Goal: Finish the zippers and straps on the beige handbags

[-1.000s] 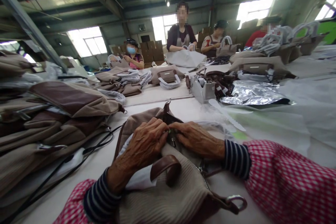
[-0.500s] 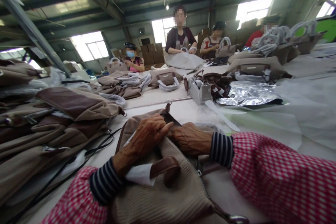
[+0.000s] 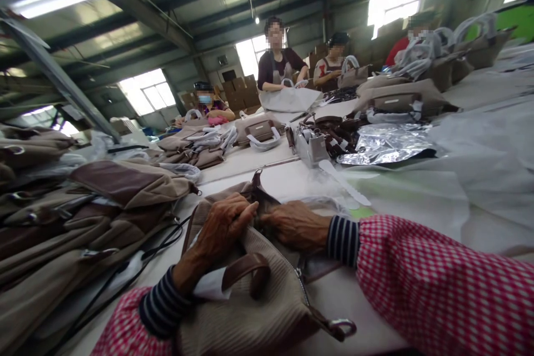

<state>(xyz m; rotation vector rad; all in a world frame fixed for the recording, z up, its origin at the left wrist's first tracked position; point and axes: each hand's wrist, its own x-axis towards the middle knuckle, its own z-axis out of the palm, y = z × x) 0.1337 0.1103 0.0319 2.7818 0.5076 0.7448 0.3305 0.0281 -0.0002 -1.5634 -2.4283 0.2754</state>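
Observation:
A taupe corduroy handbag (image 3: 246, 311) lies on the table in front of me, its zipped top edge running toward a metal ring near the front. My left hand (image 3: 225, 222) is closed on the bag's upper edge, thumb pointing right. Close beside it, my right hand (image 3: 292, 225) reaches into the bag's opening at the far end, and its fingertips are hidden there. Below my left hand, a brown leather handle (image 3: 254, 272) curves up, partly wrapped in white paper (image 3: 212, 285).
Stacked taupe bags (image 3: 83, 233) and a black cord (image 3: 167, 242) lie at left. Ahead are more bags (image 3: 262, 128), a tape dispenser (image 3: 311, 144), brown straps and silver foil sheeting (image 3: 384, 143). White sheets (image 3: 429, 194) cover the right. Several co-workers (image 3: 277, 61) are across the table.
The view has shifted slightly. My right hand's fingers have gone deeper into the bag's opening, while my left hand keeps its hold on the edge.

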